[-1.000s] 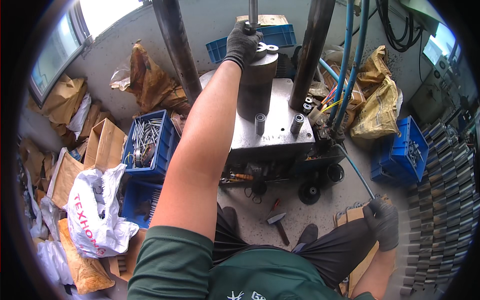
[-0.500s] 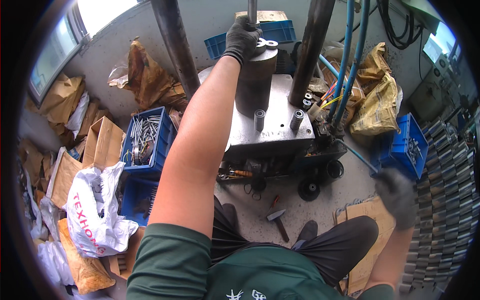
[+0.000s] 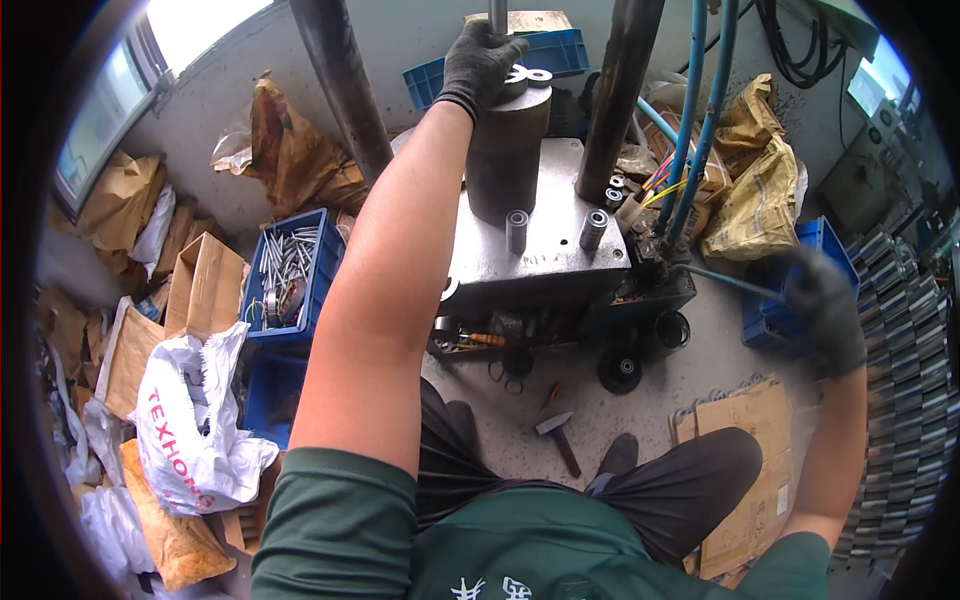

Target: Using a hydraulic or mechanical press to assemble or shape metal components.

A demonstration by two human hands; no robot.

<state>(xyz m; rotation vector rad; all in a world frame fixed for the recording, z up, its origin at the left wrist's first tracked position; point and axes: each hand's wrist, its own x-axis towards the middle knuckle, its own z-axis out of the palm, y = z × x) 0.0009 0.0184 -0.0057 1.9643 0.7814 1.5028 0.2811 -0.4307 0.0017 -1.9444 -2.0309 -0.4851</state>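
My left hand point(image 3: 478, 58), in a dark glove, reaches up onto the top of a dark steel cylinder point(image 3: 505, 150) on a press. Its fingers curl beside the thin vertical shaft point(image 3: 497, 14) and touch flat metal rings point(image 3: 530, 76) lying there; what they grip is hidden. My right hand point(image 3: 825, 310), also gloved and blurred by motion, is out to the right by a blue crate point(image 3: 815, 245). It is closed on the end of a thin rod point(image 3: 735, 283) that runs back to the press base.
The grey press plate point(image 3: 545, 250) carries two short bushings point(image 3: 516, 232) and two dark columns point(image 3: 618, 90). Blue hoses point(image 3: 700, 120) hang at right. A hammer point(image 3: 556, 432) lies on the floor by my legs. A blue crate of bolts point(image 3: 290, 275), cardboard and bags crowd the left; stacked metal parts point(image 3: 900, 380) line the right.
My right hand has swung the thin rod up and to the right, away from my knee toward the blue crate. My left hand has stayed on the cylinder top.
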